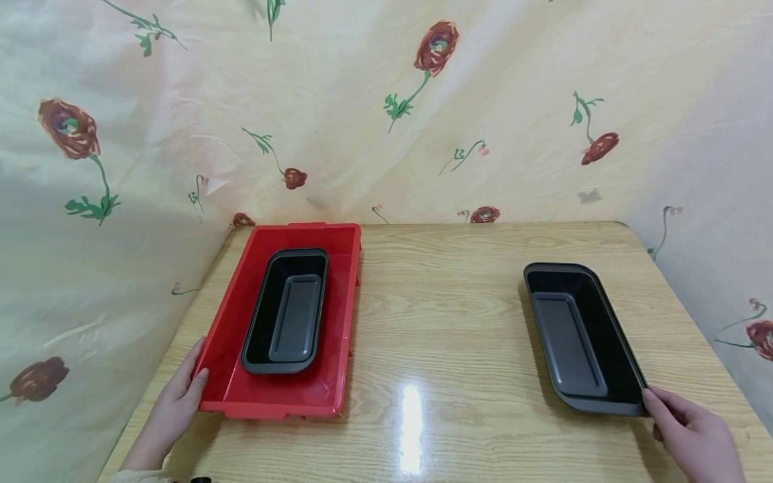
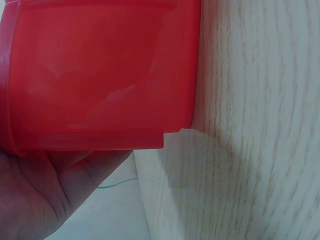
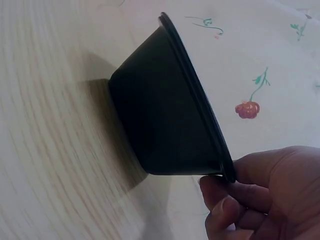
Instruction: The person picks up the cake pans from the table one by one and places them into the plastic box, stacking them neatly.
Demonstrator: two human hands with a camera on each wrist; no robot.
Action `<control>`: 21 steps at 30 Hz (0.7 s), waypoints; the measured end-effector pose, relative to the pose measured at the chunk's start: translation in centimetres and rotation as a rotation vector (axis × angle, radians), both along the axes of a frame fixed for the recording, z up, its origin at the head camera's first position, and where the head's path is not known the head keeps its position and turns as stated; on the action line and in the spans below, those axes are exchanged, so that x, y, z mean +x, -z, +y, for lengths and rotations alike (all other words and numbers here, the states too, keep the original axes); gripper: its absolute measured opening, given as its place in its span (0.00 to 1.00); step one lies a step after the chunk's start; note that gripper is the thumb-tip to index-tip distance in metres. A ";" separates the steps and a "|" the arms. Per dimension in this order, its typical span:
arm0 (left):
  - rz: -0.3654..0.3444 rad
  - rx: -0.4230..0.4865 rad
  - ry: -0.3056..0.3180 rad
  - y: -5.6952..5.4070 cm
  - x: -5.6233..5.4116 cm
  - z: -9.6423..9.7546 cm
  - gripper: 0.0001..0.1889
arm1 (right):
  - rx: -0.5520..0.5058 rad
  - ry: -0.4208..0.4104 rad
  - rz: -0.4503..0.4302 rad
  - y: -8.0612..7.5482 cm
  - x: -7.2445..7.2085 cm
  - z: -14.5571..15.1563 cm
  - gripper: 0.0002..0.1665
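Note:
On the left of the table, a red plastic tray (image 1: 338, 322) holds a dark loaf pan (image 1: 296, 318). My left hand (image 1: 175, 402) grips the tray's near left side, thumb at the rim; in the left wrist view that hand (image 2: 45, 195) is partly hidden behind the red wall (image 2: 100, 75). A second dark loaf pan (image 1: 568, 342) is at the right. Its near right corner is pinched by my right hand (image 1: 694, 429). From the right wrist, the thumb lies on top of the pan's rim (image 3: 200, 105) and the curled fingers are below it.
A light wood-grain table (image 1: 447, 322) lies under everything, with bare wood between the tray and the right pan. Flower-patterned cloth (image 1: 350, 114) hangs behind and along both sides. Something small and black (image 1: 200, 479) shows at the bottom edge near my left sleeve (image 1: 141, 476).

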State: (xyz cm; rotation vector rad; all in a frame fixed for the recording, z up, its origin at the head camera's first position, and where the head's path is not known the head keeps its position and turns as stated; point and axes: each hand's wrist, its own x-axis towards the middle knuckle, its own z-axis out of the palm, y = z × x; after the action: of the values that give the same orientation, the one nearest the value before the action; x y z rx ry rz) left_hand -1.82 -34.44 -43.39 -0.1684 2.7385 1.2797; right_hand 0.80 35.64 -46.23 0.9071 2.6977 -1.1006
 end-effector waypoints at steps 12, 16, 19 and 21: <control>-0.005 0.027 -0.012 -0.2 0.0 0.2 0.31 | -0.266 -0.005 0.051 0.9 0.0 0.7 0.36; -0.014 0.038 -0.017 -0.2 0.0 0.3 0.31 | -0.316 -0.012 0.049 1.1 -0.1 1.1 0.34; -0.016 0.049 -0.022 -0.2 0.0 0.3 0.32 | -0.368 -0.015 0.078 1.3 0.0 1.4 0.24; -0.020 0.053 -0.028 -0.2 0.0 0.3 0.32 | -0.400 -0.010 0.099 1.4 0.0 1.5 0.17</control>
State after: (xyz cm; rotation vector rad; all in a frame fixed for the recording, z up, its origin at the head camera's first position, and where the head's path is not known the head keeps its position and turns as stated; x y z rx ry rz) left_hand -1.85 -34.11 -43.17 -0.2146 2.6924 1.3482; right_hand 0.81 37.18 -47.67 0.7860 2.4089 -1.6407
